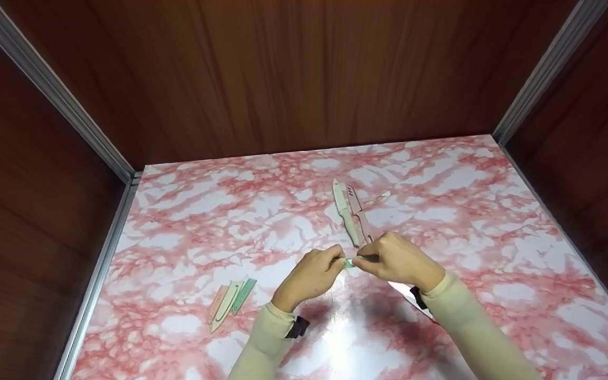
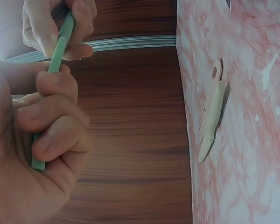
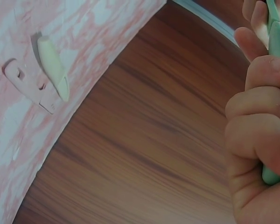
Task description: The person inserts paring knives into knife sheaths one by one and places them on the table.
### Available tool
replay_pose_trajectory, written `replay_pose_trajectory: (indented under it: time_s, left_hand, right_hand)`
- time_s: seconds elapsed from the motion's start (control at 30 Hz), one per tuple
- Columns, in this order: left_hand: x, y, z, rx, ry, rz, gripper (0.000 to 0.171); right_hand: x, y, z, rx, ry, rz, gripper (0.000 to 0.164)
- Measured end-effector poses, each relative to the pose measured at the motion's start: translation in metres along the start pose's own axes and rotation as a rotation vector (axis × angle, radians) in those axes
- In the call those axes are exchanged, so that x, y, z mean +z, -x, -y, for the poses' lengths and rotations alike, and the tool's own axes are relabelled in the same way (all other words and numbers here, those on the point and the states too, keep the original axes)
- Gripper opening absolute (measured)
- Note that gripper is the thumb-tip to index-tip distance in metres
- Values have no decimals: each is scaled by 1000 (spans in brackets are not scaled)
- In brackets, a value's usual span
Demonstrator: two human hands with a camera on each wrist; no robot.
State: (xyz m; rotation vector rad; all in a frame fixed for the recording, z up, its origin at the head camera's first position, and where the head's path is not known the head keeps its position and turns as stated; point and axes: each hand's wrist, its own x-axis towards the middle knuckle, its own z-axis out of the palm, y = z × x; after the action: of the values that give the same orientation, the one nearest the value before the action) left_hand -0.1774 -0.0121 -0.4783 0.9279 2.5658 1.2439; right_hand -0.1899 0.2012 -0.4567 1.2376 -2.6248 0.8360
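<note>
Both hands meet over the table on a slim green knife with a green sheath. My left hand (image 1: 312, 277) curls its fingers round the flat, square-ended sheath (image 2: 38, 163). My right hand (image 1: 401, 264) grips the round-ended knife handle (image 3: 271, 173), thumb and forefinger pinching near the join. A short stretch of green (image 1: 350, 262) shows between the two hands; no blade is visible there. Just beyond the hands lie a cream knife (image 1: 351, 227) and, beside it, a long pink piece (image 1: 355, 203) with slots near its far end.
Left of my left hand, a pink sheath (image 1: 216, 305), a cream sheath (image 1: 226, 309) and a green sheath-like piece (image 1: 244, 296) lie close together. Under my right wrist a bright blade (image 1: 405, 292) is partly covered. Dark wood panels (image 1: 304, 74) enclose the marbled table (image 1: 177, 248).
</note>
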Motion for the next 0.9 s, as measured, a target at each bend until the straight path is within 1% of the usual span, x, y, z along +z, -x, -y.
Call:
replay_pose_trajectory:
  time_s: [0.13, 0.27, 0.4, 0.53, 0.67, 0.77, 0.9]
  left_hand:
    - [-1, 2, 2, -20, -3, 1, 17]
    - [-3, 4, 7, -23, 6, 3, 17]
    - [-10, 8, 12, -33, 19, -8, 20]
    - [-20, 17, 23, -59, 16, -38, 21]
    - [-33, 30, 38, -90, -9, -73, 21]
    - [-42, 41, 50, -114, -42, -101, 20]
    - [-54, 54, 64, -139, -60, -136, 19]
  right_hand:
    - [3, -1, -1, -3, 0, 18, 24]
    - [3, 0, -7, 3, -10, 39, 23]
    - [-1, 1, -14, 35, -2, 39, 23]
    - [-6, 1, -23, 106, -17, 41, 25]
    - [-8, 3, -38, 198, -28, 53, 28]
    - [-9, 4, -54, 291, -6, 44, 29]
    - [-8, 6, -78, 427, 52, 19, 30]
